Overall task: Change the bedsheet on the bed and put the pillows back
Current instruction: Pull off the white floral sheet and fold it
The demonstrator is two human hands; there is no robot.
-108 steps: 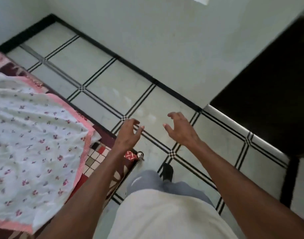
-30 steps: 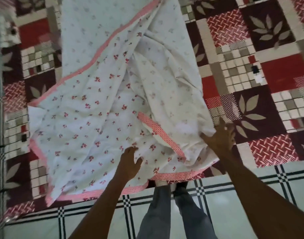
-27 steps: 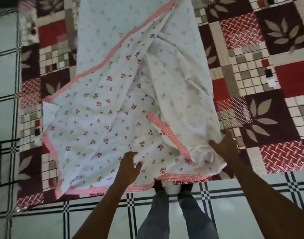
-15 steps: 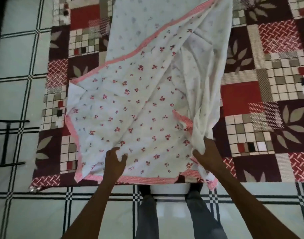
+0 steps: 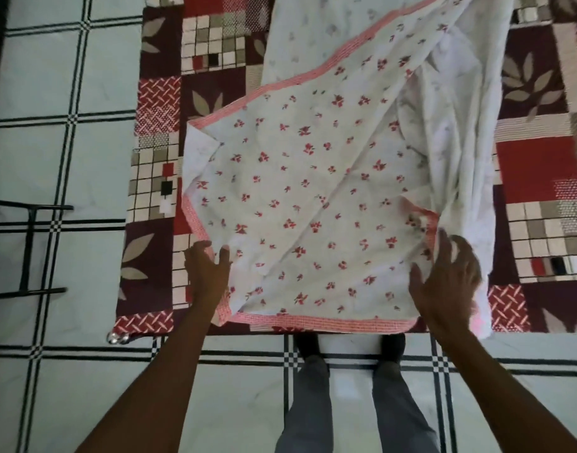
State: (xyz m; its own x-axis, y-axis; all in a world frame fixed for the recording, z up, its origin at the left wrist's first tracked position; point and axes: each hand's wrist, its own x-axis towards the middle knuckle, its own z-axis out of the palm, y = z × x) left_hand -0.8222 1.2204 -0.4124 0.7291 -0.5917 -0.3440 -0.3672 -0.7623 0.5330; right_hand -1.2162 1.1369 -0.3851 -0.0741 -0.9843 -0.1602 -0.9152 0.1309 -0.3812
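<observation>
A white bedsheet (image 5: 313, 197) with small red flowers and a pink checked hem lies partly unfolded and creased on the bed, over a maroon, red and cream patchwork cover (image 5: 539, 165). My left hand (image 5: 207, 268) grips the sheet's left hem near the bed's foot corner, thumb on top. My right hand (image 5: 447, 277) holds the bunched fold of sheet at the right, where the creases run together. A long heap of sheet stretches up and away to the top right. No pillows are in view.
I stand at the foot edge of the bed, legs (image 5: 349, 403) on a pale tiled floor (image 5: 68, 387) with black lines. A black metal frame (image 5: 25, 246) stands on the floor at the left. A metal bed corner fitting (image 5: 117, 337) shows at the lower left.
I turned from the wall to the bed and took hold of the sheet. Over the last second both hands moved apart, drawing the sheet out wider and flatter toward the foot edge.
</observation>
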